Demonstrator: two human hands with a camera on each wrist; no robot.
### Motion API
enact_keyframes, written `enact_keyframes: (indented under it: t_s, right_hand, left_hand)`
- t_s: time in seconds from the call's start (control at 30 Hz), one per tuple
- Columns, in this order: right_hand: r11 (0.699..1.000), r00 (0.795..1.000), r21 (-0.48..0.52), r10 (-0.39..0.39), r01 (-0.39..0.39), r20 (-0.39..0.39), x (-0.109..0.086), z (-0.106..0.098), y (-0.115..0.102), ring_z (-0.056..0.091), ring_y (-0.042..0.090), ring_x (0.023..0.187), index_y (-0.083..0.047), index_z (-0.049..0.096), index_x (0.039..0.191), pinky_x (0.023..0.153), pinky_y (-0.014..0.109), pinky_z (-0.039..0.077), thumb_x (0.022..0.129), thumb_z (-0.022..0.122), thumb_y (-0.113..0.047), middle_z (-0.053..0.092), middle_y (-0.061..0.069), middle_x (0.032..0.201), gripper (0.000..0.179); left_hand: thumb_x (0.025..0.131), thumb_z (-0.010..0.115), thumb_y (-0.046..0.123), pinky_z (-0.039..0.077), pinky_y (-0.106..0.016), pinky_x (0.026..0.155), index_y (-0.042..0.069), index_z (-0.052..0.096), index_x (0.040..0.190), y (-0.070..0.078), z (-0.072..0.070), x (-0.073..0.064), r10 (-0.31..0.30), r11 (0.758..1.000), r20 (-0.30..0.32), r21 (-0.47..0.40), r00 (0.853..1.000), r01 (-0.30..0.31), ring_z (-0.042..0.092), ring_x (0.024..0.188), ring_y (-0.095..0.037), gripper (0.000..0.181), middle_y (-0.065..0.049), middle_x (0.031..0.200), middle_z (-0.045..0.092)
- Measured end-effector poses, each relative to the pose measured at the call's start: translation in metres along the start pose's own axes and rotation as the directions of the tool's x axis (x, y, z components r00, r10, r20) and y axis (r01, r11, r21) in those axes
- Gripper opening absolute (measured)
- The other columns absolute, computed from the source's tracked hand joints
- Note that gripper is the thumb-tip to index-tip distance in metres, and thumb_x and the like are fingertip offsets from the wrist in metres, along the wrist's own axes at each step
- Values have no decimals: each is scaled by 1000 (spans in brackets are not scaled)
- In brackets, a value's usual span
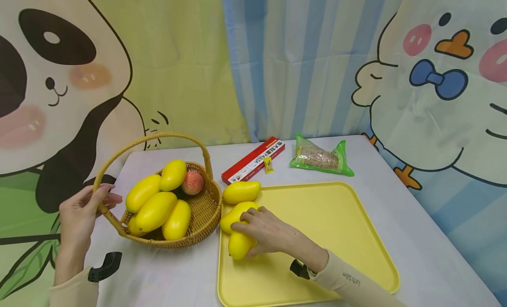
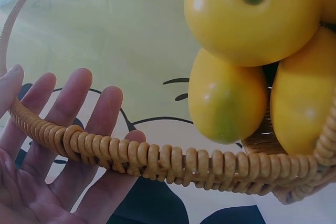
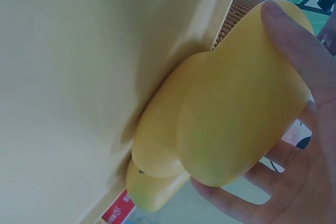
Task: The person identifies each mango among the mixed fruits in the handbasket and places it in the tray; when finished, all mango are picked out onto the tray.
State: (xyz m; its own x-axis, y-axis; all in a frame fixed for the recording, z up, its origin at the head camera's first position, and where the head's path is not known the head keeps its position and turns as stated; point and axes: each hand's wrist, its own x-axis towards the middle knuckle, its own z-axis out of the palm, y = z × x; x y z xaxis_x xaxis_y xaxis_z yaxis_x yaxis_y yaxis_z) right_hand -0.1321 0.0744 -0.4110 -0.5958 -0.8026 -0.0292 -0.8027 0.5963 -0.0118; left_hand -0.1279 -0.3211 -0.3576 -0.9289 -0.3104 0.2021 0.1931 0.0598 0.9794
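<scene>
My right hand (image 1: 263, 232) grips a yellow mango (image 3: 241, 98) over the left part of the yellow tray (image 1: 317, 236), thumb on one side and fingers on the other. Two more mangoes, one nearer (image 1: 231, 219) and one farther (image 1: 241, 192), lie along the tray's left edge. To their left stands a wicker basket (image 1: 206, 210) with several mangoes (image 1: 156, 210) and a peach (image 1: 192, 183) inside. At the basket's left, my left hand (image 2: 68, 145) has its fingers extended and spread behind the handle (image 2: 157, 158), which passes between thumb and fingers.
Behind the tray lie a red and white pasta box (image 1: 253, 160), a small yellow packet (image 1: 268, 164) and a green-edged bag (image 1: 321, 157) of brownish contents. The white table (image 1: 420, 219) meets printed curtains (image 1: 293, 64) at the back.
</scene>
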Motion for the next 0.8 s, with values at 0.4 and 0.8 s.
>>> enact_keyframes:
  t_s: [0.4,0.8]
  right_hand:
    - [1000,1000,-9,-12,12,-11,-4,2,-5,53,17,99,-28,51,131,82,38,49,70,77,-58,58,0,113,73]
    - [1000,999,-18,11,-10,44,-3,9,-8,51,15,94,-28,54,131,71,27,42,68,77,-61,59,-2,109,75]
  left_hand:
    - [92,63,14,54,-12,64,10,73,96,0,0,0,3,1000,8,-4,1000,-3,68,65,-6,11,4,70,72]
    - [92,64,15,54,-12,64,8,73,96,-1,-1,0,5,1000,10,0,1000,-5,68,65,-6,12,3,70,72]
